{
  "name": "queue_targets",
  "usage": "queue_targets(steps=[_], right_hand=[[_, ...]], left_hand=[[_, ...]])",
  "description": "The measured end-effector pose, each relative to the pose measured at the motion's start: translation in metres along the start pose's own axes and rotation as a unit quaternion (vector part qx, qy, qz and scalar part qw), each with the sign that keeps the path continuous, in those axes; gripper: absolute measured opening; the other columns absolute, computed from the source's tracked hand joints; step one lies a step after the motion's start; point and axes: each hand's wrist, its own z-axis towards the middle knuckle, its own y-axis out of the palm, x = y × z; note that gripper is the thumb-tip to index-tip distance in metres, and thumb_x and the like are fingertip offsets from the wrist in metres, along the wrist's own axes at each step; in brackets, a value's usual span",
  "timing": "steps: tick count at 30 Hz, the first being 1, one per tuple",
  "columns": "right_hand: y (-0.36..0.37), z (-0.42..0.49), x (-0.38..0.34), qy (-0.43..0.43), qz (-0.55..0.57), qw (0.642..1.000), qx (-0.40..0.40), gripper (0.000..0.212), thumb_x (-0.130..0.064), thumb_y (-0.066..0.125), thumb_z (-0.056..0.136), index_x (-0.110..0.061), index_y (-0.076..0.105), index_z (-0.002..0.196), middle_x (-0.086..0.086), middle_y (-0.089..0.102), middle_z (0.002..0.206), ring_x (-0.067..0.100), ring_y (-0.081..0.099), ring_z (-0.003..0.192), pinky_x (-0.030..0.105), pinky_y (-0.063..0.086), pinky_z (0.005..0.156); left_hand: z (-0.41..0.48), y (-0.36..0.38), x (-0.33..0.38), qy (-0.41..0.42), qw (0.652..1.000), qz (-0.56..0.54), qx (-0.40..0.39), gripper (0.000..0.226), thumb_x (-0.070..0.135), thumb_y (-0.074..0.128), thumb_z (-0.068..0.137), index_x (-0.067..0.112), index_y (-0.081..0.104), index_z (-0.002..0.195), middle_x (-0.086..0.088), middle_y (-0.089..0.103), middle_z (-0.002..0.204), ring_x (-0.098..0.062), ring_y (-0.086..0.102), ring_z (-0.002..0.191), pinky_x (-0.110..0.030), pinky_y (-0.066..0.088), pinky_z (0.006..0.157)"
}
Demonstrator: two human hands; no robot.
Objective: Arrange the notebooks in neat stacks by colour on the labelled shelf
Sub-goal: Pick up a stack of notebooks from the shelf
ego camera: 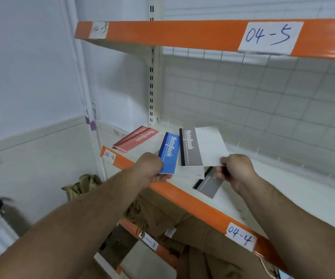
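Observation:
My left hand (151, 168) grips the lower edge of a blue notebook (169, 153), held just above the front of the shelf labelled 04-4 (241, 236). My right hand (236, 170) pinches a grey notebook (190, 148) by its white back cover, so it hangs open and raised over the shelf. A second grey notebook (208, 185) lies flat on the shelf under my right hand. A small stack of red notebooks (135, 138) lies at the shelf's far left end. White paper shows under the raised grey notebook.
The shelf labelled 04-5 (271, 37) runs overhead with a wire-grid back panel (263, 101) behind. Below sits shelf 04-3 (148, 241) with brown cardboard and olive fabric items. A white wall (31, 77) closes the left side.

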Motion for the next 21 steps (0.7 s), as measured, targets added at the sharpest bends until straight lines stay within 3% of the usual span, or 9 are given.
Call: queue_targets(steps=[4, 8, 10, 12, 15, 18, 21], right_hand=[[0.005, 0.007, -0.003, 0.007, 0.012, 0.998, 0.053, 0.013, 0.004, 0.047, 0.094, 0.002, 0.056, 0.085, 0.016, 0.056, 0.062, 0.022, 0.05, 0.047, 0.024, 0.045, 0.038], [0.012, 0.005, -0.005, 0.006, 0.031, 0.994, 0.103, 0.015, 0.005, 0.048, 0.095, 0.002, 0.056, 0.083, 0.015, 0.057, 0.059, 0.022, 0.051, 0.047, 0.023, 0.047, 0.039], [0.015, 0.002, -0.001, 0.011, 0.04, 0.991, 0.126, 0.011, 0.005, 0.049, 0.094, 0.003, 0.057, 0.086, 0.016, 0.058, 0.062, 0.023, 0.053, 0.048, 0.025, 0.048, 0.04], [0.018, -0.003, 0.004, 0.017, 0.047, 0.988, 0.148, 0.009, 0.006, 0.05, 0.093, 0.002, 0.057, 0.087, 0.015, 0.059, 0.063, 0.023, 0.054, 0.049, 0.027, 0.047, 0.042], [0.023, -0.01, 0.01, 0.017, 0.055, 0.983, 0.177, 0.011, 0.006, 0.051, 0.092, 0.0, 0.055, 0.085, 0.015, 0.058, 0.064, 0.023, 0.054, 0.049, 0.029, 0.046, 0.044], [0.029, -0.017, 0.015, 0.017, 0.062, 0.977, 0.202, 0.008, 0.005, 0.051, 0.092, 0.0, 0.056, 0.09, 0.016, 0.059, 0.067, 0.023, 0.054, 0.05, 0.028, 0.045, 0.043], [0.037, -0.027, 0.02, 0.023, 0.058, 0.973, 0.222, 0.01, 0.005, 0.05, 0.092, -0.001, 0.057, 0.087, 0.016, 0.059, 0.068, 0.025, 0.054, 0.053, 0.031, 0.046, 0.049]], left_hand=[[0.03, 0.003, 0.013, 0.009, 0.999, 0.037, -0.039, 0.03, -0.001, 0.05, 0.099, 0.001, 0.043, 0.128, -0.019, 0.058, 0.104, -0.026, 0.067, 0.071, -0.029, 0.056, 0.058], [0.058, 0.004, 0.022, 0.043, 0.989, 0.125, -0.061, 0.022, -0.001, 0.045, 0.099, -0.001, 0.045, 0.121, -0.019, 0.06, 0.087, -0.025, 0.066, 0.06, -0.027, 0.054, 0.048], [0.07, 0.003, 0.022, 0.07, 0.98, 0.171, -0.07, 0.019, 0.002, 0.047, 0.098, 0.002, 0.045, 0.117, -0.019, 0.062, 0.093, -0.022, 0.067, 0.055, -0.025, 0.055, 0.046], [0.079, -0.001, 0.021, 0.106, 0.966, 0.223, -0.077, 0.021, 0.004, 0.053, 0.095, 0.004, 0.048, 0.115, -0.016, 0.063, 0.1, -0.024, 0.071, 0.061, -0.029, 0.058, 0.053], [0.087, -0.009, 0.019, 0.204, 0.914, 0.344, -0.073, 0.027, 0.007, 0.058, 0.088, 0.011, 0.045, 0.111, -0.009, 0.06, 0.107, -0.028, 0.067, 0.087, -0.034, 0.056, 0.065], [0.09, -0.017, 0.013, 0.298, 0.853, 0.422, -0.077, 0.032, 0.013, 0.056, 0.087, 0.013, 0.05, 0.118, -0.009, 0.061, 0.107, -0.027, 0.062, 0.087, -0.032, 0.05, 0.065], [0.094, -0.024, 0.007, 0.321, 0.818, 0.47, -0.079, 0.036, 0.019, 0.057, 0.087, 0.014, 0.053, 0.123, -0.009, 0.059, 0.111, -0.026, 0.06, 0.088, -0.031, 0.044, 0.065]])
